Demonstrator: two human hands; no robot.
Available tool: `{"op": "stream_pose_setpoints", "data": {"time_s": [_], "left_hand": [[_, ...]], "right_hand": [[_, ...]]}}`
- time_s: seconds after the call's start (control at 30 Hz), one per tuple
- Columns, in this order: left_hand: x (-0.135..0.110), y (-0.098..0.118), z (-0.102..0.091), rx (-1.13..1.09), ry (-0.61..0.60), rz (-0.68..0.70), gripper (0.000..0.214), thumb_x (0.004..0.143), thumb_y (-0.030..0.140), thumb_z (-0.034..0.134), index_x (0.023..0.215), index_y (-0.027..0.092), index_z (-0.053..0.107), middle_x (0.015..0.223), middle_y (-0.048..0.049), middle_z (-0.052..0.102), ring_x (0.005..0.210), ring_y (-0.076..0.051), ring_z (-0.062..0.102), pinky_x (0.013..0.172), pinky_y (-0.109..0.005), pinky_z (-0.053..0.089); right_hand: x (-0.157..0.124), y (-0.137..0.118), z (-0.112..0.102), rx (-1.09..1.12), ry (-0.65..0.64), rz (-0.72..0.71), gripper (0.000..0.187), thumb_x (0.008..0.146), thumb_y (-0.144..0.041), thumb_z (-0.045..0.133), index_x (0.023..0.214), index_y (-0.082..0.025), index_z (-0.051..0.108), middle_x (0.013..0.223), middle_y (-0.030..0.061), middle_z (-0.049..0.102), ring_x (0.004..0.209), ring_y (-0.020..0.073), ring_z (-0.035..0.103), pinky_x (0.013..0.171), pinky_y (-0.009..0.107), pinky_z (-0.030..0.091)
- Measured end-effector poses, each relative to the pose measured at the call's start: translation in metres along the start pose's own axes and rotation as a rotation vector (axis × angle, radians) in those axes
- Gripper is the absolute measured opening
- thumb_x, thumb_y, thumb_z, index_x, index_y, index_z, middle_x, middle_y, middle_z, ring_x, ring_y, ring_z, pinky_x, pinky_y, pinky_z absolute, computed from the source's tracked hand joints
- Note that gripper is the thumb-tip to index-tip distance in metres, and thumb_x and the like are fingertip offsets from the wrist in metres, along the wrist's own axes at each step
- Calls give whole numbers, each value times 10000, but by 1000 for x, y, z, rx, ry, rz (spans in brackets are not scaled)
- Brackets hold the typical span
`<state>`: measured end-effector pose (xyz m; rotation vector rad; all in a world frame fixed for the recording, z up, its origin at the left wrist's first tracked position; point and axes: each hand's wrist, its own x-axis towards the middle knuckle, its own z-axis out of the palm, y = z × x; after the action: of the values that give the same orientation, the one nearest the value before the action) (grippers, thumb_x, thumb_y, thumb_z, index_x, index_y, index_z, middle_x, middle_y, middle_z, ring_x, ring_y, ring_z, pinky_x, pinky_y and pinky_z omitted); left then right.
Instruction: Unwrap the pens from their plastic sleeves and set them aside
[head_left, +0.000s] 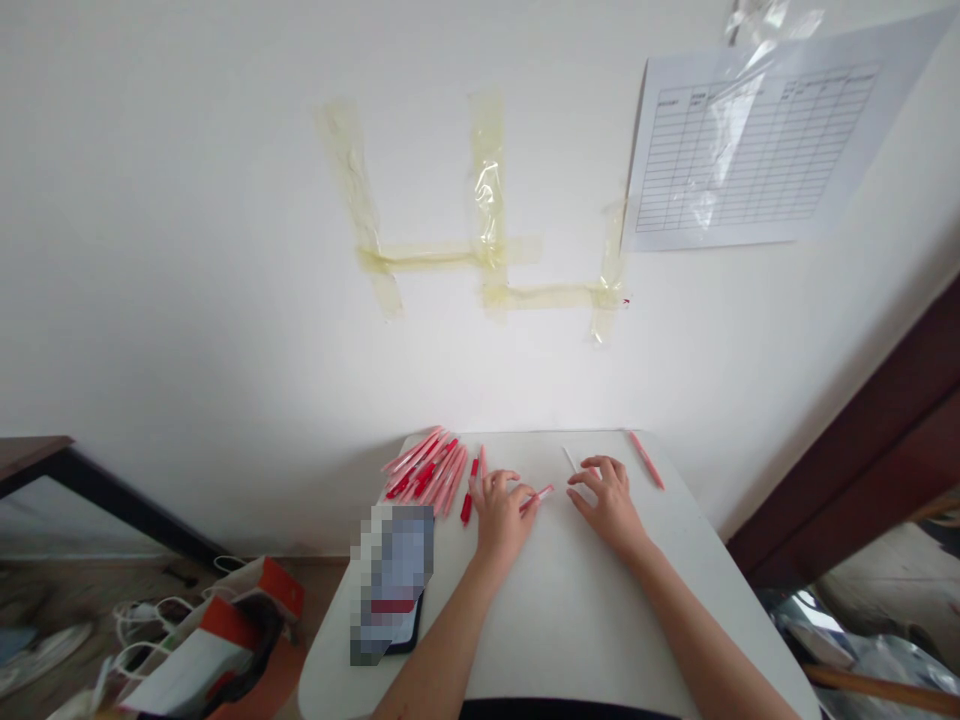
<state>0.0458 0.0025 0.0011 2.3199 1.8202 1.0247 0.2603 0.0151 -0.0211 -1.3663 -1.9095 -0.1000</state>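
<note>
My left hand (pixel 499 515) rests on a small white table (pixel 570 610), its fingers closed on a pink pen barrel (pixel 541 493) that points right. Close by on the right, my right hand (pixel 607 495) lies with fingers curled over the tabletop; its fingertips sit near a thin white refill (pixel 571 459), and I cannot see anything gripped in it. A pile of red and pink pens (pixel 429 468) lies just left of my left hand. A single pink pen (pixel 646 460) lies at the table's far right edge.
A pixelated phone-like object (pixel 391 585) lies on the table's left edge. The white wall (pixel 225 250) behind carries yellowed tape strips (pixel 487 210) and a printed sheet (pixel 750 150). An orange-and-white bag (pixel 217 640) and cables sit on the floor at left; dark wooden furniture (pixel 870 450) stands at right.
</note>
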Motion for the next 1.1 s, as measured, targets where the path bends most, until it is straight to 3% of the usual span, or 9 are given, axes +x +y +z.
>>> {"op": "stream_pose_setpoints", "data": {"time_s": [0.3, 0.47, 0.8, 1.1], "left_hand": [[-2, 1, 3, -79, -33, 76, 43, 793, 335, 766, 829, 311, 769, 1141, -28, 640, 1190, -264, 507, 1174, -686, 93], [-2, 1, 4, -72, -43, 90, 58, 796, 358, 763, 834, 315, 772, 1141, -29, 642, 1194, -262, 498, 1180, -675, 79], [1, -6, 1, 40, -15, -62, 199, 799, 297, 744, 998, 293, 742, 1182, -58, 631, 1230, -311, 496, 1150, -691, 179], [3, -5, -3, 74, -3, -77, 108, 826, 282, 706, 921, 291, 757, 1180, -59, 641, 1229, -331, 512, 1131, -699, 199]], "right_hand": [[1, -5, -1, 68, -85, -102, 214, 890, -284, 671, 1078, -361, 737, 1226, 87, 553, 1209, 303, 466, 998, 534, 491], [1, -4, 0, 55, -97, -121, 193, 885, -251, 676, 1018, -367, 757, 1221, 81, 566, 1221, 303, 453, 1000, 537, 482], [2, -1, 2, 99, -30, -22, 134, 905, -277, 641, 944, -314, 764, 1150, 81, 604, 1202, 292, 461, 1015, 524, 476], [1, 1, 3, 143, -51, -9, 132, 919, -315, 630, 950, -301, 757, 1135, 74, 615, 1175, 276, 468, 1012, 491, 462]]}}
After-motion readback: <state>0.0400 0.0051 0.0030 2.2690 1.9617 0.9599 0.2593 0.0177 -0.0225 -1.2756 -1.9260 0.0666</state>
